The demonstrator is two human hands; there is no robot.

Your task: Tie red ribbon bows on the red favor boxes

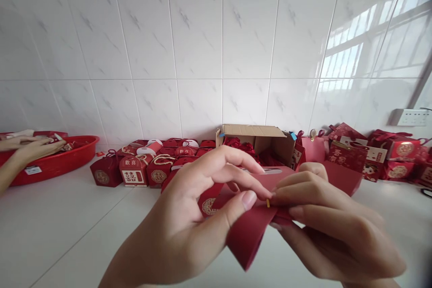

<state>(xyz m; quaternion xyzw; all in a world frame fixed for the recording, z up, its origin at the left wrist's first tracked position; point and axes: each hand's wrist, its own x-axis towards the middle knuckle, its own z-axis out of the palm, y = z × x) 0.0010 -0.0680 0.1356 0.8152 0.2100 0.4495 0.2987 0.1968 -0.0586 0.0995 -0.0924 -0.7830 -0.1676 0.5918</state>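
Note:
A dark red folded card box (pixel 248 234) is held up close to the camera, with a pointed corner hanging down and a gold round print partly showing behind my fingers. My left hand (pixel 209 216) curls around its left side, thumb and fingertips on the card. On the right, my right hand (pixel 330 220) pinches the card near a small gold-coloured piece (pixel 268 203). The fingertips of both hands nearly meet there. A paler red panel (pixel 340 177) extends behind my right hand.
Finished red gift boxes (pixel 135 171) stand along the tiled wall. Behind my hands sits an open cardboard carton (pixel 253 131). More red boxes (pixel 401 148) are stacked at right. Another person's hands (pixel 37 150) reach over a red basin (pixel 60 164) at far left.

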